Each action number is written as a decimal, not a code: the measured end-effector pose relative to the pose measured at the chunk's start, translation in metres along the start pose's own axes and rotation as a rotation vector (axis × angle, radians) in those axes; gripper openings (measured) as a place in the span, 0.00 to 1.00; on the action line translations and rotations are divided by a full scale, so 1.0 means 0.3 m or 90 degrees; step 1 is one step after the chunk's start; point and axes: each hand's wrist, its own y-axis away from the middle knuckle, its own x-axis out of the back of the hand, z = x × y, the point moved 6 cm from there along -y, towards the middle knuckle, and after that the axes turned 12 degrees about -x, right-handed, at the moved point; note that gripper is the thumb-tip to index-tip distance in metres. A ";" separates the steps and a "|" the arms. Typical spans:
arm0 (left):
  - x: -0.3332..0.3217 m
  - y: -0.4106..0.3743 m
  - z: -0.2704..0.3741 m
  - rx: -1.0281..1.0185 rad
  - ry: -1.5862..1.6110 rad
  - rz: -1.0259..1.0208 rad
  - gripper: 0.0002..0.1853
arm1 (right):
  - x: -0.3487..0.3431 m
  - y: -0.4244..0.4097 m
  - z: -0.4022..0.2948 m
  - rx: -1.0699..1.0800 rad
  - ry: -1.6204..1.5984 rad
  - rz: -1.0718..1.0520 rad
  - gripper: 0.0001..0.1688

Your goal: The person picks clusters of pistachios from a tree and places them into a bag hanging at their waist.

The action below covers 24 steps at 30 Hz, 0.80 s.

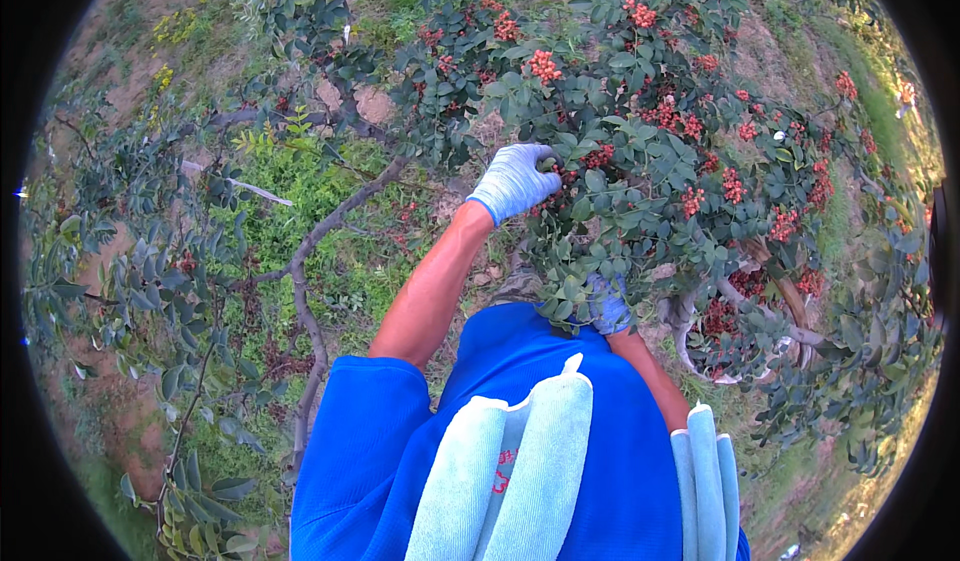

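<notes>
My left hand [516,181], in a grey-white knit glove, reaches into the leafy branches of a shrub with red berry clusters. Its fingers are curled at a twig beside a dark red cluster [600,156]; leaves hide what lies between the fingertips. Lower and to the right, my right hand [609,304], gloved too, is at the near edge of the foliage, close to my blue shirt [555,351]. Leaves cover most of its fingers. Another berry cluster [544,67] stands above my left hand.
Right of my right hand, a pale-rimmed container [716,325] holds many red berries under the branches. A bare curved branch [304,253] runs at the left. A light blue towel [517,471] hangs over my chest. Grass and bare soil lie below the shrubs.
</notes>
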 end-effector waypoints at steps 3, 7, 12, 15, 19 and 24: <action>-0.013 -0.002 0.066 0.019 -0.008 -0.021 0.22 | -0.026 -0.001 0.032 0.050 0.031 0.059 0.26; -0.023 -0.033 0.092 -0.041 -0.118 0.007 0.22 | -0.086 -0.001 0.092 0.131 0.175 0.163 0.25; 0.013 -0.020 0.035 0.014 -0.052 0.015 0.23 | -0.095 0.000 0.104 0.085 0.194 0.136 0.22; 0.021 -0.002 -0.002 0.053 -0.009 -0.024 0.24 | -0.119 -0.002 0.154 0.064 0.163 0.125 0.21; 0.021 0.010 -0.025 -0.001 -0.040 -0.025 0.24 | -0.097 -0.002 0.113 0.105 0.188 0.179 0.23; 0.032 0.002 0.020 -0.017 -0.108 -0.081 0.23 | -0.054 -0.019 0.079 0.039 0.035 0.070 0.25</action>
